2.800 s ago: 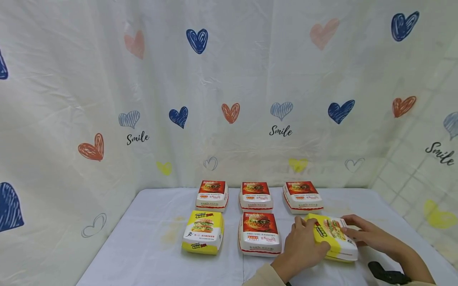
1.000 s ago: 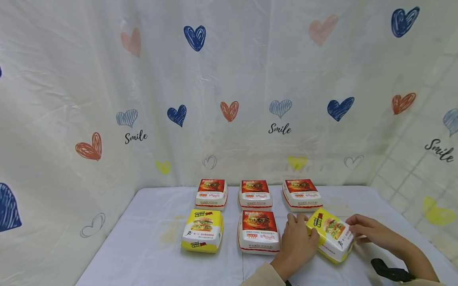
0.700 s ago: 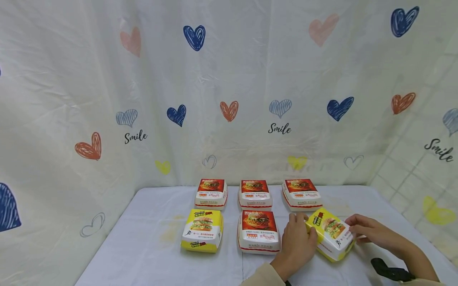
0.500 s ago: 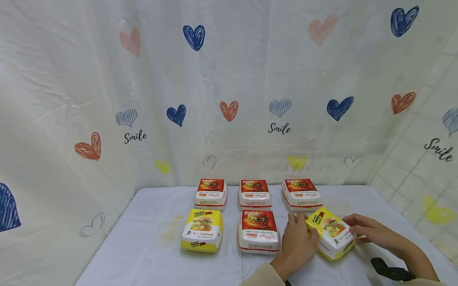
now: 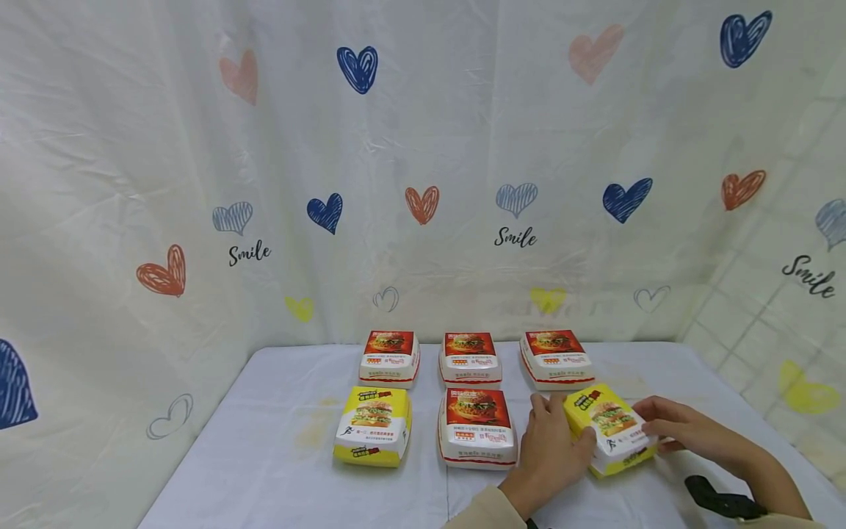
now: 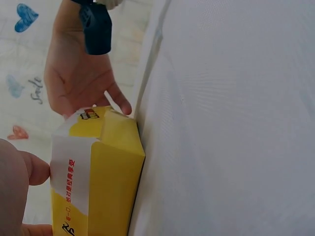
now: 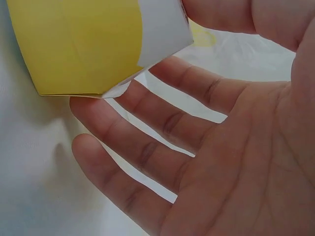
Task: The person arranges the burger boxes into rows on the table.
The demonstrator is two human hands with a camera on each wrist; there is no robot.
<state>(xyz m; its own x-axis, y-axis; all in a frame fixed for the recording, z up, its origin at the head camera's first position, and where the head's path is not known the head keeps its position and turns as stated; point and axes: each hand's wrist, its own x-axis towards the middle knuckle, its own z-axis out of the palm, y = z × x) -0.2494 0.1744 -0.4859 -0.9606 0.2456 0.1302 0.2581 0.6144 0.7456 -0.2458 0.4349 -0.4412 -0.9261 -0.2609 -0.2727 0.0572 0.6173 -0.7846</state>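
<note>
A yellow-and-white burger box [image 5: 611, 426] lies slightly askew at the front right of the white-covered table, between both hands. The left hand [image 5: 551, 448] grips its left side, the thumb bent over the near corner. At the opposite end, the right hand [image 5: 681, 430] holds the right corner with its thumb at the upper edge and its fingers [image 7: 135, 130] spread low along the side. From the left wrist, the printed side of the burger box [image 6: 96, 177] shows, with the right hand [image 6: 81, 78] beyond it.
Left of the hands stand a red-and-white burger box [image 5: 477, 430] and another yellow one [image 5: 373, 427]. Three red-topped boxes line the back row: left box [image 5: 390, 360], middle box [image 5: 470, 361] and right box [image 5: 557, 360]. A heart-printed curtain [image 5: 456, 147] hangs behind.
The yellow burger box between the hands has turned clockwise as seen from above, its label top swinging from the left toward the back. The other boxes have stayed in place.
</note>
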